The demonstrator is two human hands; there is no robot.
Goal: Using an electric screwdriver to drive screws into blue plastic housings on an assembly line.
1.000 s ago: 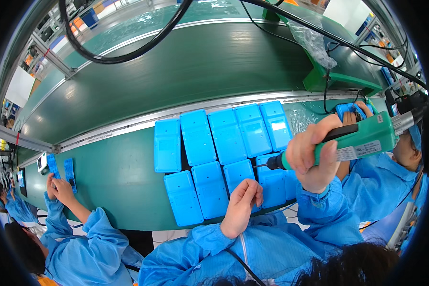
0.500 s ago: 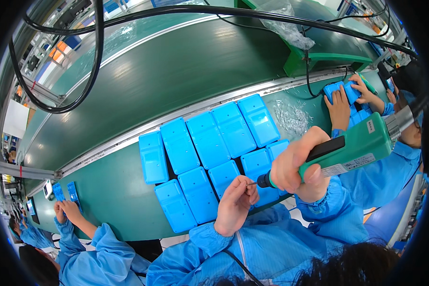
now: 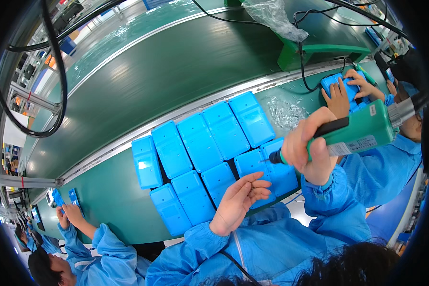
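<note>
Black-nosed green power screwdriver (image 3: 362, 125) is clenched in right hand (image 3: 302, 155) grip. Left hand (image 3: 233, 205) half-curled, hold can't be told. Glossy blue covers (image 3: 199, 143) are laid in two rows.

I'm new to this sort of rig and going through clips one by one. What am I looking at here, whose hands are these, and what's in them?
There is no robot here: a person works with two bare hands. The view comes from a wide fisheye camera on that person's head, looking down, so straight edges bend near the rim.

On the green workbench lie blue plastic covers in two rows. The right hand grips a green electric screwdriver, its tip pointing left. The left hand is half curled in front of the nearer row; whether it holds something small, I cannot tell.

The hands at far left and at upper right belong to co-workers, each handling blue parts.
</note>
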